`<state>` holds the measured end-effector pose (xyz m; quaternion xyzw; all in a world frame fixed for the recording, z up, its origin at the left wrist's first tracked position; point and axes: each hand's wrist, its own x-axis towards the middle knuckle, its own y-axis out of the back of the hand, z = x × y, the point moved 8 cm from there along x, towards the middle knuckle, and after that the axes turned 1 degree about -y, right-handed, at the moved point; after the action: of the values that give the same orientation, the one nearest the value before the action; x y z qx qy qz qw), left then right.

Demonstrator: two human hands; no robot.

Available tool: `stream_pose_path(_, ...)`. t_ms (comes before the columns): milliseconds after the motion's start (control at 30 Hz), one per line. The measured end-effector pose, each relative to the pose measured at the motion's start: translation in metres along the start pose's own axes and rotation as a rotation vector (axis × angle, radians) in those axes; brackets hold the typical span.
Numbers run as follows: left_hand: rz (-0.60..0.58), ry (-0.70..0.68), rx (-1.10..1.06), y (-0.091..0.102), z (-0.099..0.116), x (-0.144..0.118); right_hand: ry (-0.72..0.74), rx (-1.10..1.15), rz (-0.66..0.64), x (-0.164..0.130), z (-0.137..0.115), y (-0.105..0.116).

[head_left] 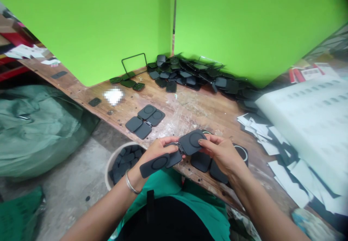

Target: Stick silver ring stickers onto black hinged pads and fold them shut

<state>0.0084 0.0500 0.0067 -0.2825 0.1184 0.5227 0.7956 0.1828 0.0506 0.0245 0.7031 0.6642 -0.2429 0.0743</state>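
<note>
Both hands hold a black folding wireless charger [190, 144] above the table's front edge. Its square panels are spread out in a row, joined by small hinges, and ring marks show on the two end panels. My left hand [160, 147] is closed around the middle panel and hinge, with one end panel lying over the wrist side. My right hand [217, 148] pinches the far end panel at its edge. Beneath the right hand lie more black panels [201, 162], partly hidden, one with a white ring. Unfolded black chargers [144, 129] rest on the table left of the hands.
A heap of black panels [190, 75] lies at the back against green boards [114, 23]. White slips [258, 128] and a pale foam block [304, 114] are on the right. Below the table edge stands a bucket [109, 170] of dark pieces, beside a green sack [40, 132].
</note>
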Motion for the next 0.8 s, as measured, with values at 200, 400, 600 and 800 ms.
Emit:
stream_pose_path(200,0.016,-0.004,0.025,-0.0016,0.0029,-0.0012,0.012,-0.037,0.010,0.0003,-0.0004,-0.0006)
stream_pose_path(400,0.052,0.023,0.009,0.0002,-0.0015,0.0007,0.025,-0.068,0.016,0.0003,-0.0011,-0.0009)
stream_pose_path(600,0.034,0.001,0.007,0.0007,0.0002,0.0001,0.018,-0.088,0.026,0.0000,-0.0013,-0.0006)
stream_pose_path(800,0.034,-0.005,-0.012,0.0011,-0.0012,0.0003,0.028,-0.104,0.047,-0.0014,-0.0021,0.0003)
